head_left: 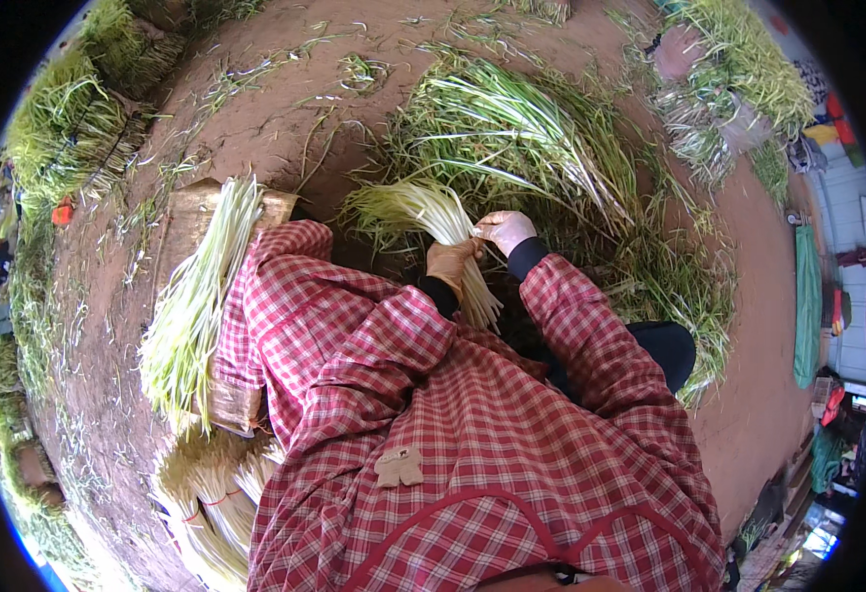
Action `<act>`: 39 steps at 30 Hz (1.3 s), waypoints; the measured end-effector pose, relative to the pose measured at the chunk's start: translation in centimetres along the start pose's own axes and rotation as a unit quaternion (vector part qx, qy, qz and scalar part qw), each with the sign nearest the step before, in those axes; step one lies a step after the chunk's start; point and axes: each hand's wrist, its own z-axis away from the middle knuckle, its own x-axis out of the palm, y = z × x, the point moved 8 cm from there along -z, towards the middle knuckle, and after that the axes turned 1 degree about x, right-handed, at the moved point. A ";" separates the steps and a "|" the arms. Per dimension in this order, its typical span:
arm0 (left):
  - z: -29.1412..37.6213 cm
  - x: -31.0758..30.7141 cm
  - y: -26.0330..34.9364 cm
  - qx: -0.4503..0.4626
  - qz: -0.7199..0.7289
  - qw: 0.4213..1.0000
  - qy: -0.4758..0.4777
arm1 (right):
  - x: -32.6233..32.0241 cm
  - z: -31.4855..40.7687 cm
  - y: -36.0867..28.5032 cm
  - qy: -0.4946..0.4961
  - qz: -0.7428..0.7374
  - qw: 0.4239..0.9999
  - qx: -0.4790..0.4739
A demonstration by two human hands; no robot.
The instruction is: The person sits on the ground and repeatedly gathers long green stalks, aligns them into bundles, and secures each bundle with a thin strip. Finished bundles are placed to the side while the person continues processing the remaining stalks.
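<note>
My left hand (451, 263), in a thin tan glove, is closed around a bunch of pale leafy stalks (437, 211) whose green tips point up and left. Touching the bunch from the right is my right hand (507, 230), in a thin pale glove, its fingertips pinched at the stalks; whether they grip a single stalk I cannot tell. A loose pile of green stalks (522, 122) lies beyond my hands. To my left, a long bundle of trimmed pale stalks (200, 296) rests on a brown sheet (178, 214).
Tied bundles (215, 496) with red bands stand at the lower left. More green bundles (81, 133) are stacked at the upper left and upper right (751, 74). Cut scraps litter the earthen floor (255, 118). A dark round object (666, 351) sits by my right elbow.
</note>
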 end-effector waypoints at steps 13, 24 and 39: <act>-0.5 1.1 0.1 -0.047 0.039 0.998 0.028 | 2.0 2.6 2.3 0.022 -0.569 0.820 0.065; -2.0 -0.9 -0.2 -0.093 0.118 0.986 0.067 | -4.4 3.0 -1.6 0.003 -0.611 0.789 -0.056; 0.6 4.0 -1.4 -0.117 0.209 0.969 -0.056 | -2.0 9.1 -1.7 0.028 0.325 0.936 -0.130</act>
